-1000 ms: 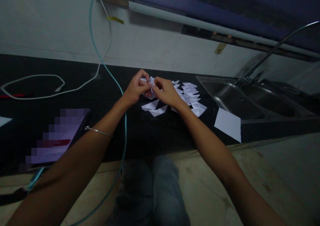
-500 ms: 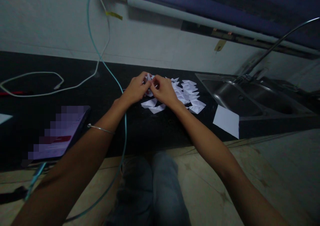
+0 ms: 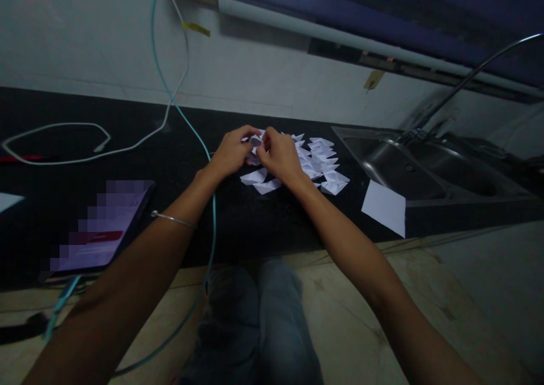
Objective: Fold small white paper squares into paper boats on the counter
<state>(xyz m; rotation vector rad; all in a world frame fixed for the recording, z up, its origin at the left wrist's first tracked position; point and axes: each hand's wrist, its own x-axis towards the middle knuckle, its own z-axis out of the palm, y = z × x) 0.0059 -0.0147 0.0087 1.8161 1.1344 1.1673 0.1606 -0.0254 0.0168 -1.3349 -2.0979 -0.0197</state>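
Between my two hands is a small folded white paper piece [image 3: 256, 142], partly covered by the fingers. My left hand [image 3: 233, 149] grips it from the left with thumb and fingers. On the other side, my right hand [image 3: 278, 152] pinches its right edge between thumb and fingertips. Several more folded paper pieces [image 3: 312, 161] with pointed ends lie in a cluster right behind and beside my right hand. Just below the hands, two folded pieces [image 3: 255, 176] rest on the black countertop [image 3: 263, 226]. A flat white paper sheet [image 3: 385, 208] lies farther right.
A tablet-like device [image 3: 108, 226] with a lit screen lies at the left, near my left forearm. A teal cable [image 3: 213, 215] runs down across the counter beside my left wrist, and a white cable [image 3: 55, 125] loops behind. The metal sink [image 3: 382, 161] is at the right.
The fingertips have moved slightly apart, and the paper piece between them has turned from a raised point to a flatter, more open shape. Both hands stay in the same place.
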